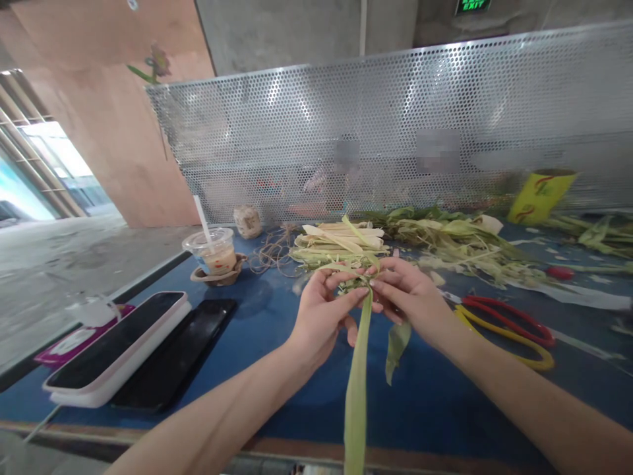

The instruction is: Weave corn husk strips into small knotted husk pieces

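Observation:
My left hand (326,307) and my right hand (403,290) meet over the middle of the blue table, both pinching a long pale green strip of husk-like leaf (359,382). The strip's free end hangs down toward me past the table's front edge. Between my fingers is a small green bundle, partly hidden by them. Below my right hand dangles a shorter, duller piece of leaf (397,349). Just beyond my fingertips lies a stack of cut pale stalks and husk strips (341,241).
Scissors with red and yellow handles (504,330) lie at right, near a leaf heap (445,237) and a yellow container (541,196). At left are a lidded drink cup (215,254), twine (271,251), a black phone (173,356) and a pale-cased phone (119,346). A perforated metal screen (346,105) stands behind.

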Tool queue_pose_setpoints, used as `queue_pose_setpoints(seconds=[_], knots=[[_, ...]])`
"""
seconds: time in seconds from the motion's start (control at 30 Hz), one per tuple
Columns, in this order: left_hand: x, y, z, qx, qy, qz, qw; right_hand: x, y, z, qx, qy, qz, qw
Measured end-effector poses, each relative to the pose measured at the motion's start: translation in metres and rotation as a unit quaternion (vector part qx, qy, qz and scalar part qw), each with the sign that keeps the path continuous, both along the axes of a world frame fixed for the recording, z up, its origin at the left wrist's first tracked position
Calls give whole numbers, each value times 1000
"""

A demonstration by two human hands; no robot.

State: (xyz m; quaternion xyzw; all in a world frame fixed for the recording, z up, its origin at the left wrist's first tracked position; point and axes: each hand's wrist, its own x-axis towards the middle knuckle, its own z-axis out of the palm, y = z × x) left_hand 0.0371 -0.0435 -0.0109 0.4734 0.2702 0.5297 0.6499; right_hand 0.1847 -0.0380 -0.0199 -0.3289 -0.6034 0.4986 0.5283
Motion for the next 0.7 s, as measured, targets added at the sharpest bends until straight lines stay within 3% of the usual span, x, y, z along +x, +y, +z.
queue_pose_setpoints(seconds=[0.23, 0.37, 0.5, 0.6, 0.7], knots=[[0, 0, 2, -78, 4, -22, 997, -3, -3, -1, 16, -11, -35, 999], [-1, 1, 3, -58, 36, -57, 996, -2, -5, -1, 31, -92, -89, 991], [-4, 6, 2, -28, 62, -78, 995, 4, -9, 4, 126, -212, -153, 957], [-7, 9, 2, 0, 76, -106, 991, 7, -12, 6, 180, -266, -168, 932], [-9, 9, 5, 18, 86, -125, 988, 8, -13, 5, 183, -262, -162, 933]])
